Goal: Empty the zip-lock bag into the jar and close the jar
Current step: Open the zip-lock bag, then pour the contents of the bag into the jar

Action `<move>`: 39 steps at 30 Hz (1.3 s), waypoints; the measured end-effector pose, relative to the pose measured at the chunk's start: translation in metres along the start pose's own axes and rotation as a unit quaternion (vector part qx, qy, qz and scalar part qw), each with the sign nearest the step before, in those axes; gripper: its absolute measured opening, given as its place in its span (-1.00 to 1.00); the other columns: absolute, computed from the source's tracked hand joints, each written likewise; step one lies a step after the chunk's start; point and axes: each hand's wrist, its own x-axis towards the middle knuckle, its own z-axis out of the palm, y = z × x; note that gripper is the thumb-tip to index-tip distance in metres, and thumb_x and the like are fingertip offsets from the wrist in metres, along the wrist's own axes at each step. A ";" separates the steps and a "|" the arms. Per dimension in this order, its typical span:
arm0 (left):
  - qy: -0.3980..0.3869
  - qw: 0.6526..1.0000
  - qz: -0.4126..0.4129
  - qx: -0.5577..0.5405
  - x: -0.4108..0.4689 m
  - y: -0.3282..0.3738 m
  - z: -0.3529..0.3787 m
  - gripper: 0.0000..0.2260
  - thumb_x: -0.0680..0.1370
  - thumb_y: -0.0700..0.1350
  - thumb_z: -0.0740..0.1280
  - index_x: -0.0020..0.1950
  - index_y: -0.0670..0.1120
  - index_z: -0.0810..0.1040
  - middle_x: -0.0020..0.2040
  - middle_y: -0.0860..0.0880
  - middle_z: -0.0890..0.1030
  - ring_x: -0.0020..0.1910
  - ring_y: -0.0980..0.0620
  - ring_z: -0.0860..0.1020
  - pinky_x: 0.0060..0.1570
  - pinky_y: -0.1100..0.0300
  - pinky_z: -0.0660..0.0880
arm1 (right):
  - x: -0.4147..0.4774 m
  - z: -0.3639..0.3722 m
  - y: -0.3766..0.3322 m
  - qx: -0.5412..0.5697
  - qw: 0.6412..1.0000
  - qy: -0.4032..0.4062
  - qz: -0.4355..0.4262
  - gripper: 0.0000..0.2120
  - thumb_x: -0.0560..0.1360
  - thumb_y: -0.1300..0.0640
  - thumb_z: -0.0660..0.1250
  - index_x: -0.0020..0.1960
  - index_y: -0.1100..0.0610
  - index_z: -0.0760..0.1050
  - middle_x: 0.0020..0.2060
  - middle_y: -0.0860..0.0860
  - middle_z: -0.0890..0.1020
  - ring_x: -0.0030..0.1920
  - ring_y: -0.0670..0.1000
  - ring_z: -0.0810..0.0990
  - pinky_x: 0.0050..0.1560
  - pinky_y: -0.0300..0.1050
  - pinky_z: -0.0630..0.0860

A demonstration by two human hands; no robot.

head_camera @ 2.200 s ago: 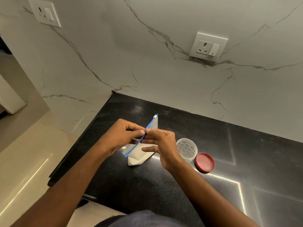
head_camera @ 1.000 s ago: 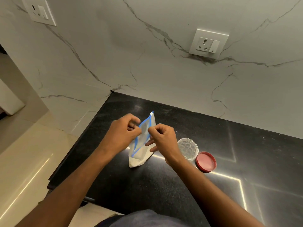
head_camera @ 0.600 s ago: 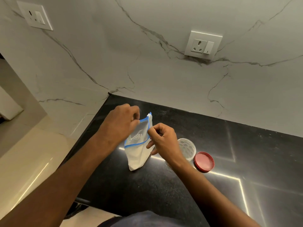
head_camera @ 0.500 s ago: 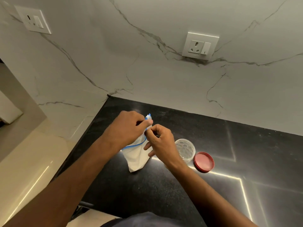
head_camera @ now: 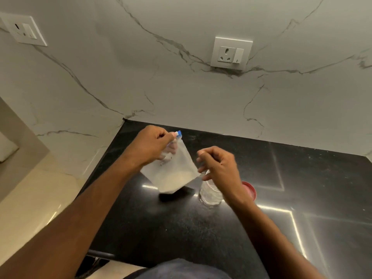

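Observation:
My left hand (head_camera: 150, 146) pinches the top of the clear zip-lock bag (head_camera: 177, 172) near its blue zip corner and holds it off the black counter (head_camera: 201, 234). Pale powder sits in the bag's lower end, and the bag's shadow lies beneath it. My right hand (head_camera: 220, 167) is just right of the bag with its fingers loosely curled, its fingertips beside the bag's right corner and nothing in its grasp. The open clear jar (head_camera: 210, 196) stands under that hand, partly hidden by it. The red lid (head_camera: 251, 191) lies flat right of the jar, half behind my wrist.
A marble wall rises behind the counter with a socket plate (head_camera: 231, 53) above the jar and another (head_camera: 24, 31) at the far left. The counter's left edge (head_camera: 100, 164) drops to a cream floor. Bright light streaks reflect on the counter at the right.
The bag's zip was pulled apart by both hands. My right hand has since let go and moved right over the jar; my left hand has lifted the bag off the counter.

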 end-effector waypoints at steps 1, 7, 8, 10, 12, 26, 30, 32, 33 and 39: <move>-0.009 1.000 0.012 -0.009 0.000 0.004 -0.003 -0.77 0.68 0.03 0.35 -0.01 -0.09 0.69 -0.06 0.01 0.78 -0.10 0.15 0.75 -0.10 0.17 0.69 | 0.001 -0.012 0.000 0.002 1.000 0.018 -0.005 -0.88 0.66 0.08 0.35 0.02 0.09 0.63 -0.13 0.07 0.71 -0.22 -0.01 0.72 -0.27 -0.17 0.65; -0.066 0.989 0.099 -0.085 -0.002 0.068 -0.014 -0.73 0.70 0.05 0.32 0.03 -0.13 0.66 -0.01 -0.03 0.80 -0.04 0.07 0.77 -0.29 0.29 0.64 | 0.010 -0.056 0.007 -0.029 0.993 0.112 0.024 -0.91 0.65 0.04 0.38 0.09 0.01 0.64 -0.03 -0.03 0.71 0.02 0.03 0.70 -0.01 -0.01 0.68; -0.079 0.986 0.108 -0.100 -0.003 0.080 -0.014 -0.73 0.71 0.04 0.31 0.02 -0.14 0.65 0.00 -0.06 0.80 -0.02 0.01 0.77 -0.29 0.25 0.65 | 0.010 -0.059 0.010 -0.020 0.993 0.103 0.052 -0.87 0.65 0.01 0.36 0.12 0.02 0.64 0.02 -0.01 0.71 0.07 0.04 0.69 0.00 -0.01 0.68; -0.105 0.982 0.116 -0.103 -0.004 0.100 -0.013 -0.72 0.72 0.03 0.29 0.00 -0.14 0.63 0.02 -0.11 0.80 0.03 -0.14 0.76 -0.29 0.17 0.66 | 0.009 -0.062 0.014 0.061 0.987 0.068 0.132 -0.73 0.66 -0.06 0.34 0.20 0.10 0.64 0.09 0.06 0.72 0.14 0.10 0.71 -0.01 0.00 0.69; -0.133 0.979 0.118 -0.099 -0.004 0.114 -0.009 -0.72 0.74 0.03 0.26 0.01 -0.13 0.62 0.04 -0.13 0.79 0.02 -0.23 0.73 -0.25 0.11 0.65 | 0.005 -0.067 0.016 0.189 0.963 0.040 0.187 -0.63 0.65 -0.11 0.34 0.23 0.16 0.65 0.11 0.11 0.76 0.14 0.13 0.74 0.00 0.05 0.70; -0.252 0.958 0.080 -0.108 0.008 0.119 0.070 -0.72 0.73 0.03 0.25 0.02 -0.13 0.64 0.02 -0.16 0.79 -0.08 -0.10 0.76 -0.06 -0.08 0.74 | -0.033 -0.137 0.045 0.267 0.914 0.214 0.219 -0.67 0.52 -0.06 0.52 0.16 0.13 0.70 -0.01 0.07 0.79 0.13 0.10 0.72 -0.10 0.05 0.71; -0.276 0.950 0.085 -0.122 0.010 0.122 0.086 -0.71 0.73 0.03 0.26 0.01 -0.13 0.64 -0.02 -0.14 0.80 -0.15 -0.06 0.78 -0.13 -0.04 0.75 | -0.038 -0.146 0.048 0.237 0.926 0.183 0.229 -0.68 0.56 -0.09 0.47 0.18 0.11 0.68 0.00 0.07 0.79 0.10 0.10 0.76 -0.07 0.08 0.73; -0.281 0.947 0.094 -0.125 0.010 0.125 0.090 -0.71 0.72 0.04 0.26 0.02 -0.13 0.65 -0.03 -0.13 0.80 -0.12 -0.07 0.78 -0.14 -0.02 0.75 | -0.039 -0.147 0.049 0.239 0.927 0.185 0.220 -0.71 0.58 -0.04 0.46 0.20 0.11 0.67 0.03 0.08 0.79 0.07 0.08 0.77 -0.08 0.06 0.73; -0.284 0.945 0.100 -0.126 0.010 0.127 0.091 -0.71 0.72 0.05 0.26 0.03 -0.13 0.65 -0.02 -0.13 0.80 -0.09 -0.09 0.78 -0.13 -0.03 0.75 | -0.040 -0.149 0.050 0.251 0.925 0.195 0.208 -0.73 0.58 0.00 0.46 0.20 0.11 0.67 0.06 0.09 0.78 0.09 0.09 0.77 -0.07 0.05 0.71; -0.302 0.932 0.126 -0.159 0.009 0.137 0.092 -0.60 0.74 0.03 0.23 0.23 -0.32 0.58 0.02 -0.14 0.79 -0.01 -0.13 0.75 -0.01 -0.17 0.73 | -0.039 -0.163 0.047 0.314 0.908 0.218 0.174 -0.72 0.57 0.00 0.45 0.22 0.09 0.68 0.14 0.12 0.75 0.24 0.14 0.68 0.25 0.18 0.59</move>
